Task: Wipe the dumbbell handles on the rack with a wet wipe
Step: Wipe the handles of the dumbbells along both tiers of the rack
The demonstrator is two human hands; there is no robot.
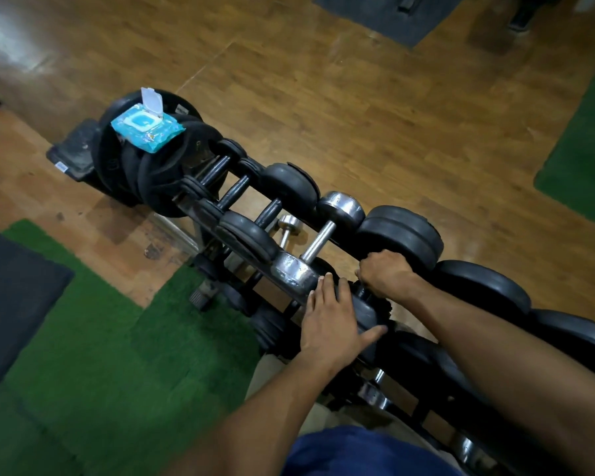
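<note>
A dark metal rack runs diagonally across the view and carries several dumbbells. My left hand lies flat, fingers straight, on the near black head of a black dumbbell. My right hand is curled round that dumbbell's handle, which it hides; a sliver of white shows at its fingers, but I cannot tell whether it is a wipe. A chrome dumbbell sits just left of my hands. A blue wet-wipe pack with its white lid flipped up rests on stacked weight plates at the rack's far end.
Black rubber dumbbells fill the rack to the right. A small chrome dumbbell lies on a lower tier. Green turf and a dark mat cover the floor at left; brown wood floor lies beyond.
</note>
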